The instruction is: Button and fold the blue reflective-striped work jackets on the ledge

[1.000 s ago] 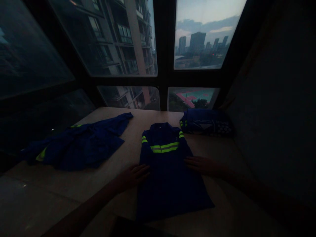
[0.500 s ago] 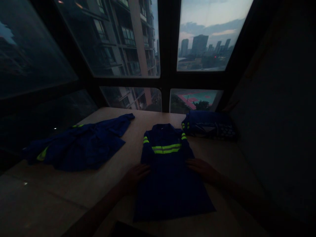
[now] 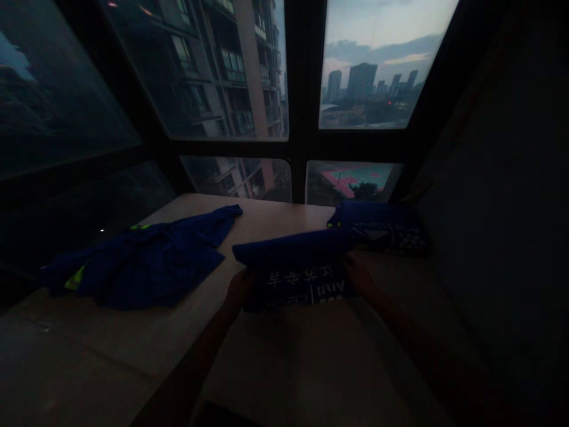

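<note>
A dark blue work jacket (image 3: 297,267) is doubled over in front of me, its back with white lettering showing upside down. At the jacket's left side, my left hand (image 3: 242,284) is closed on the fabric. My right hand (image 3: 358,273) grips the opposite side. The jacket's lower part is turned up and over toward the window, hiding the collar and the yellow-green chest stripes. The light is dim, and the fingertips are partly lost in shadow against the cloth.
A crumpled blue garment (image 3: 151,255) with yellow-green stripes lies on the left of the pale tabletop (image 3: 267,213). Folded blue clothing (image 3: 377,225) rests at the back right, close to the wall. Dark-framed windows (image 3: 304,107) rise behind the table.
The jacket lay flat, front up, with both hands resting on its sides. Now its lower half is folded up and away from me, and the lettered back shows.
</note>
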A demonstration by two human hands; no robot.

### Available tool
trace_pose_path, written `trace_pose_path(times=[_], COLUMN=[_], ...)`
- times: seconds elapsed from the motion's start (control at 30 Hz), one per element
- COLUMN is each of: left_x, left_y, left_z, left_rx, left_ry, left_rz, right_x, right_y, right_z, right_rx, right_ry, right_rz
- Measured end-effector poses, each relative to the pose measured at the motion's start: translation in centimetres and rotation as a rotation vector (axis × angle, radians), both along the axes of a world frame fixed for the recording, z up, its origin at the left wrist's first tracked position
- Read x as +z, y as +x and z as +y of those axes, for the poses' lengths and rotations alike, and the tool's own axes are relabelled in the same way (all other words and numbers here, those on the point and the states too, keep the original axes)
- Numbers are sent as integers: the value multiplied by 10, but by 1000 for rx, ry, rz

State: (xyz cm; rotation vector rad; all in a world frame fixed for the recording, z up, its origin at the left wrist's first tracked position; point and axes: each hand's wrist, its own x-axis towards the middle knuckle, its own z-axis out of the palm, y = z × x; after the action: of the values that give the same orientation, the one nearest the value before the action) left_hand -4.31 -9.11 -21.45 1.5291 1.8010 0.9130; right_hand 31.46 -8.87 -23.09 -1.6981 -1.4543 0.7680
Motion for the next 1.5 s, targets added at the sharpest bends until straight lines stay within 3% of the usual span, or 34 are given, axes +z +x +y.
trace_pose_path(times=[0.1, 0.27, 0.47, 0.57, 0.7, 0.8, 0.9, 1.03, 1.27, 1.37, 1.5], left_x=[-6, -15, -11, -7, -4, 0, 8, 15, -1, 6, 35], left_y=[10, 7, 2, 9, 15, 16, 17, 24, 37, 50, 81], left_z=[6, -1, -21, -31, -45, -61, -79, -93, -94, -90, -68], left_rx=[44, 94, 86, 87, 131, 107, 110, 199, 237, 225, 198], left_ry=[-74, -104, -123, -187, -323, -455, -485, -415, -374, -329, -282], left_rz=[90, 128, 193, 134, -339, -647, -666, -654, -635, -654, -728], right_x=[-9, -26, -37, -37, -34, -32, -27, -20, -23, -9, 28], right_y=[-11, -8, 1, 0, -2, -3, -7, -11, 4, 16, 49], right_z=[11, -2, -24, -34, -51, -72, -97, -124, -142, -141, -121], right_rx=[-23, -55, -203, -244, -167, -171, -250, -197, -387, -397, -426], right_ry=[-12, -13, 36, -1, -157, -170, -111, -120, -100, -58, -34], right_rz=[-26, -56, -295, -240, 18, 128, 118, 174, 372, 414, 317])
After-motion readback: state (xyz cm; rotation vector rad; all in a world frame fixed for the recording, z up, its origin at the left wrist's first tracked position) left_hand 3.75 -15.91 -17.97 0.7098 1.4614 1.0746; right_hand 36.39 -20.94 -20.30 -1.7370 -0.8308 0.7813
